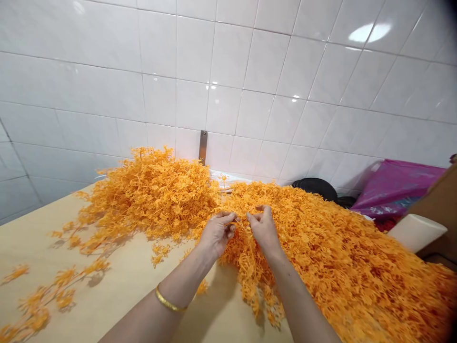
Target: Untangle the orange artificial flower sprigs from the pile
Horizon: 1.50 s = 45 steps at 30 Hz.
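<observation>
My left hand (218, 233), with a gold bangle (169, 301) on its forearm, is closed in a pinch on a thin stem of an orange artificial flower sprig. Close by, my right hand (264, 231) is also pinched, thumb against fingertip, at the sprig's thin end; the exact contact is too small to see clearly. Orange sprigs (253, 276) hang down below and between the hands, over the table's front side. A heap of orange artificial flowers (160, 195) lies beyond my left hand. A larger heap (342, 247) spreads to the right, next to my right forearm.
Loose orange sprigs (64, 286) lie on the pale table (135, 281) at left. A metal strip (203, 147) stands against the white tiled wall (228, 62). Behind the right heap are a black round object (316, 186), a purple bag (396, 188) and a white cylinder (416, 232) by a brown box (437, 209).
</observation>
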### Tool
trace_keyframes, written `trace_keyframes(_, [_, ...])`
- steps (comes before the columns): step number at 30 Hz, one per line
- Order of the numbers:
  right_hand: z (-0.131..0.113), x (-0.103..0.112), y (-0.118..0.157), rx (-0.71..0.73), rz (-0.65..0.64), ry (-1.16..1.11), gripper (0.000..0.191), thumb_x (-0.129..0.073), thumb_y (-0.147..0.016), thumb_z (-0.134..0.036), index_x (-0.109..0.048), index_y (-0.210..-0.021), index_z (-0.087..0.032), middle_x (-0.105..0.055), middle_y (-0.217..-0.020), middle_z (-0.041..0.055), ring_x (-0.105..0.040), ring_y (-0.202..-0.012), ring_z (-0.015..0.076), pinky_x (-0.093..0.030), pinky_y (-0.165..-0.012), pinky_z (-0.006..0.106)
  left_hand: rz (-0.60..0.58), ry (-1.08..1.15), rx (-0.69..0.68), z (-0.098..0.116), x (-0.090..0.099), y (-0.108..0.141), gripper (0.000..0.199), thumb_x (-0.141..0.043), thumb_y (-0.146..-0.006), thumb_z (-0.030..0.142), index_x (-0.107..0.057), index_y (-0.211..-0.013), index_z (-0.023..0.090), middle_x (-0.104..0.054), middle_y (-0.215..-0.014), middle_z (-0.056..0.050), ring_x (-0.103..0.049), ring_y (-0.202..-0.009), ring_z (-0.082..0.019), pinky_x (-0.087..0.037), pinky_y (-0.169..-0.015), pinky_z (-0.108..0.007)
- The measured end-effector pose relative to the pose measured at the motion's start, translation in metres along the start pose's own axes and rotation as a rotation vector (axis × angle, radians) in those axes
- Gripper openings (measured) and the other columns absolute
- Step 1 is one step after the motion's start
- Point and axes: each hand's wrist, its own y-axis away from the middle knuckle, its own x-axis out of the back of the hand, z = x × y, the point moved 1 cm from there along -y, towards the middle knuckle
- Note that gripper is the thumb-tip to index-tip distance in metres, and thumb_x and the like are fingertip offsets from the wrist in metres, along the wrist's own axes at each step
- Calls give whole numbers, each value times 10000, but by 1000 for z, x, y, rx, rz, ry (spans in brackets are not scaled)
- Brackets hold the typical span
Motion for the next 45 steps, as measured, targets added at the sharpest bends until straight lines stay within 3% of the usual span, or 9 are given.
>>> trace_keyframes(3, [-15, 5, 7, 150, 309, 147, 264, -435, -726, -279, -336, -958, -201, -470, -841, 60, -475, -686, 164, -392, -640, 304, -30, -31, -7, 1, 0, 1, 96, -571, -654, 129, -476, -642, 128, -574, -621, -17, -363, -376, -15, -193, -345, -146])
trace_keyframes(6, [-35, 6, 18, 395, 417, 185, 153, -373, -763, -225, -404, -910, -194, -464, -914, 83, -464, -816, 182, -374, -742, 313, -58, -61, -18, 3, 1, 1, 118, -578, -644, 131, -460, -642, 133, -597, -622, -34, -367, -374, -20, -202, -349, -145])
trace_keyframes(9, [-42, 3, 22, 453, 209, 173, 125, -330, -786, -206, -452, -813, -202, -501, -821, 55, -480, -779, 173, -373, -713, 294, -148, -91, -40, 3, 0, 3, 176, -628, -611, 170, -459, -651, 145, -599, -602, -26, -426, -407, -41, -249, -374, -149])
trace_keyframes(16, [-17, 5, 4, 164, -148, 190, 111, -330, -783, -260, -425, -756, -209, -492, -612, -8, -465, -584, 140, -343, -557, 261, -346, -124, -84, -1, 1, 3, 212, -667, -604, 262, -535, -686, 118, -592, -639, -30, -514, -523, -72, -369, -517, -192])
trace_keyframes(24, [-8, 18, -1, -56, -420, 112, 247, -361, -782, -376, -471, -690, -175, -548, -633, 19, -516, -576, 144, -364, -569, 279, -215, -136, -53, -12, 2, 1, 260, -611, -659, 363, -457, -656, 154, -458, -463, 45, -381, -401, -44, -268, -403, -169])
trace_keyframes(28, [-14, 15, 5, -84, -444, 43, 232, -405, -767, -370, -512, -758, -164, -561, -693, 21, -514, -618, 137, -366, -646, 294, -116, -132, -4, -16, 7, -4, 324, -588, -664, 413, -396, -582, 165, -326, -379, 79, -277, -333, -37, -228, -368, -177])
trace_keyframes(32, [-15, 8, 6, -116, -458, -20, 300, -440, -742, -448, -525, -724, -161, -556, -730, 25, -498, -652, 134, -367, -655, 285, -156, -100, 39, -16, 10, -7, 374, -551, -691, 430, -344, -522, 168, -260, -353, 82, -235, -309, -35, -211, -351, -181])
trace_keyframes(41, [0, -7, 5, -113, -464, -149, 448, -448, -696, -555, -526, -542, -142, -511, -525, 24, -465, -537, 128, -358, -531, 248, -195, 2, -24, -22, 5, -7, 289, -601, -650, 336, -401, -549, 155, -343, -342, 73, -291, -324, -41, -247, -364, -170])
trace_keyframes(45, [2, -13, 4, -17, -297, -222, 382, -501, -685, -507, -515, -570, -143, -488, -524, -3, -431, -523, 109, -334, -509, 229, -196, -64, -24, -22, 6, -8, 342, -599, -640, 385, -373, -511, 162, -325, -318, 76, -261, -298, -39, -218, -343, -181])
